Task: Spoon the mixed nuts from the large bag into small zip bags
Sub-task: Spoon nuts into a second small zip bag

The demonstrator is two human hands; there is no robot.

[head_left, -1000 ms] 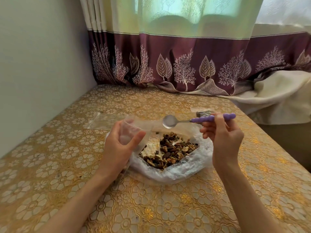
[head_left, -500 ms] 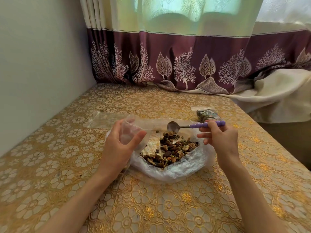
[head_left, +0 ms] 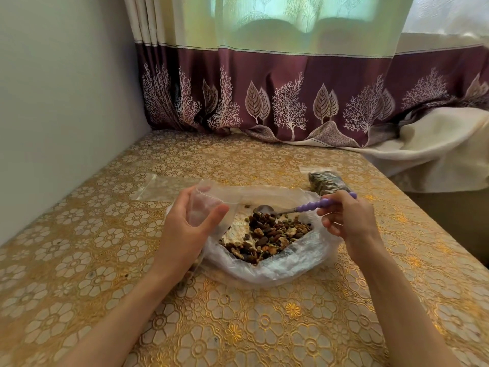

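Two hands are working: the left hand (head_left: 185,229) is holding the small bag (head_left: 202,205) open, fingers curled round it, while the right hand (head_left: 349,221) is pinching the spoon (head_left: 296,209) and should be dipping it deep into the nuts (head_left: 267,234), then lifting it level.

A gold floral bench (head_left: 79,260) is spread beneath the hands; beyond them a maroon tree-printed curtain (head_left: 291,96) is hung, and a cream blanket (head_left: 436,144) is heaped far right.

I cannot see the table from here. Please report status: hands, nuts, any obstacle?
Left hand holds small zip bag open. Right hand grips spoon, bowl at mixed nuts in large bag. No obstacle seen.
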